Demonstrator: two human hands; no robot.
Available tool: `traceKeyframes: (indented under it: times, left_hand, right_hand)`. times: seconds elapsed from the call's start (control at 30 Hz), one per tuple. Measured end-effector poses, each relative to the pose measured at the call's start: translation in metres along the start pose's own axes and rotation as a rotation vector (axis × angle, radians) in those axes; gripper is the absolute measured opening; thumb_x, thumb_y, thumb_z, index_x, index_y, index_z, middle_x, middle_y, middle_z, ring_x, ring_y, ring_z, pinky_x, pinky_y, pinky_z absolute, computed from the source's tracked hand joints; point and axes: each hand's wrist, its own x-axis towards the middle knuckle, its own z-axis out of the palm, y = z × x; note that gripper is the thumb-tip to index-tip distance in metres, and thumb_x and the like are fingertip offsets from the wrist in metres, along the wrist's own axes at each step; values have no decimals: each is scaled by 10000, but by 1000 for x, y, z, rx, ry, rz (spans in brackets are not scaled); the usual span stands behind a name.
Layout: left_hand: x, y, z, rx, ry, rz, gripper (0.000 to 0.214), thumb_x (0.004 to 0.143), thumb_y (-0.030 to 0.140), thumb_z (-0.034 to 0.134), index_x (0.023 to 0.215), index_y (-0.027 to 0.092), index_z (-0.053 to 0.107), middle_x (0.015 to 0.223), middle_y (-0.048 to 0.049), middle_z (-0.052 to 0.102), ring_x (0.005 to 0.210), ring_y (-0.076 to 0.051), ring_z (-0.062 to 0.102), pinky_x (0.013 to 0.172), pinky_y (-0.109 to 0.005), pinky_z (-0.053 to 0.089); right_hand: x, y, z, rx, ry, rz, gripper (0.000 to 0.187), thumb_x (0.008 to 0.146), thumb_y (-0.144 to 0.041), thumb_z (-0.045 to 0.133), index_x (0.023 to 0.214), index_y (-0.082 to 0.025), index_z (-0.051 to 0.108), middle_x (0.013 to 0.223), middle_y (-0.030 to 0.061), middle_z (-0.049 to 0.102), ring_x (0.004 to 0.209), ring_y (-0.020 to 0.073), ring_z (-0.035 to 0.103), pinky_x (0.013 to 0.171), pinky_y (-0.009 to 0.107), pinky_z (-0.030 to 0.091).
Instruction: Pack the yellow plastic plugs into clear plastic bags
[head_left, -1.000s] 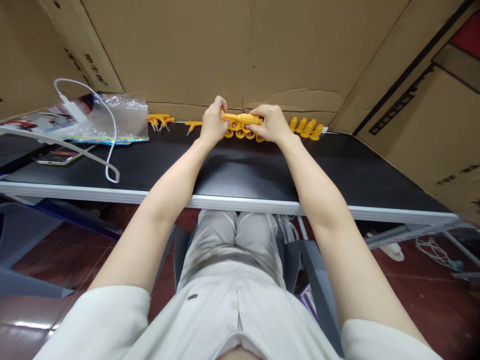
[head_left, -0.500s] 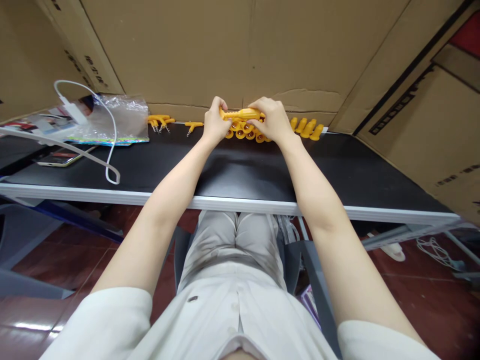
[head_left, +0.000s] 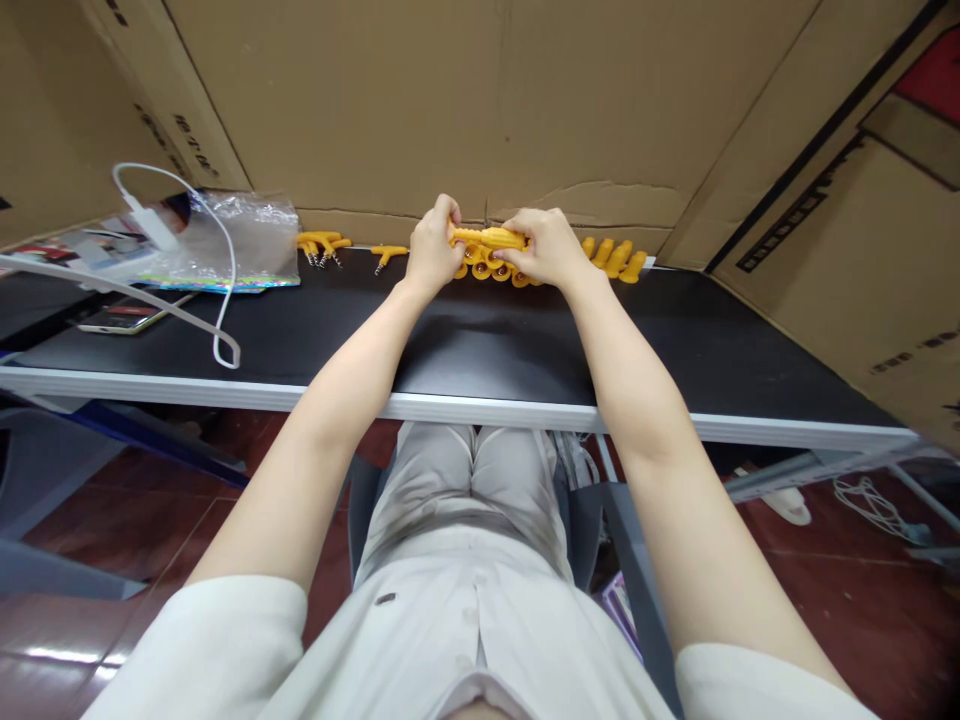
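A yellow plastic corkscrew (head_left: pixel 501 238) is held level between my two hands above the back of the black table. My left hand (head_left: pixel 435 245) is closed around its left end, hiding the handle there. At the wider, ridged right end, my right hand (head_left: pixel 551 245) pinches it between thumb and fingers. Beneath and behind lies a pile of yellow hollow sleeves (head_left: pixel 501 272), their round open ends facing me. Left of my left hand lies a T-handled corkscrew piece (head_left: pixel 388 254) with a bare metal spiral. Several similar pieces (head_left: pixel 322 242) lie farther left.
Several yellow sleeves (head_left: pixel 619 258) stand in a row right of my right hand. A clear plastic bag (head_left: pixel 251 235), a white charger with a looping cable (head_left: pixel 231 265) and a phone (head_left: pixel 124 318) occupy the left side. Cardboard walls (head_left: pixel 420 100) enclose the table's back and right.
Both hands have shifted slightly right, holding the same yellow corkscrew. The right fingers have changed their position on its wide end. The things on the table look unmoved.
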Motion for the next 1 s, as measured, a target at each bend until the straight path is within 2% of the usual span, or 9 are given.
traceKeyframes:
  times: [0.17,0.3,0.5,0.6,0.73,0.87,1.0]
  left_hand:
    - [-4,9,-4,-7,19,61,228,931,316,775,965,284,552,1010,-62,602,1235,-343,675,1194,-563,480]
    - [-6,14,-4,1,27,77,215,941,323,770,984,286,562,1018,-63,603,1233,-344,675,1186,-561,487]
    - [-4,6,0,18,52,11,261,892,215,785,972,282,545,945,-38,636,1130,-317,705,1148,-531,514]
    - [-3,2,1,3,33,-18,270,886,183,778,1001,297,563,906,-19,644,1120,-312,721,1126,-520,524]
    - [-3,-1,3,-12,0,-24,296,876,188,806,1024,298,575,916,-15,655,1130,-319,736,1097,-517,531]
    - [-3,-6,5,29,-28,-15,303,875,234,833,1009,287,566,919,-23,673,1116,-333,745,1067,-501,535]
    - [-2,-11,5,102,-54,24,248,922,270,786,1077,285,593,945,-29,687,1135,-344,745,1073,-513,522]
  right_hand:
    - [1,0,-1,161,27,49,377,813,-584,854,915,-227,788,937,82,757,1030,333,686,988,478,540]
    - [1,3,1,216,14,67,387,793,-570,881,927,-218,796,944,82,755,1019,328,683,981,471,537]
    - [2,6,9,52,53,-8,391,951,-522,739,1196,-218,769,1251,150,765,1198,374,679,1098,547,499]
    - [1,3,10,-71,73,-46,363,1023,-490,630,1248,-228,742,1327,157,748,1265,379,640,1140,571,460]
    - [-1,4,10,-140,61,-65,363,1060,-457,532,1230,-220,748,1306,162,753,1245,377,644,1124,571,469]
    - [-1,5,8,-144,30,-71,317,1024,-429,589,1193,-233,773,1227,152,776,1203,387,676,1089,584,513]
    - [-1,1,4,-140,-6,-37,237,991,-378,648,1122,-230,780,1184,135,777,1173,382,700,1091,585,528]
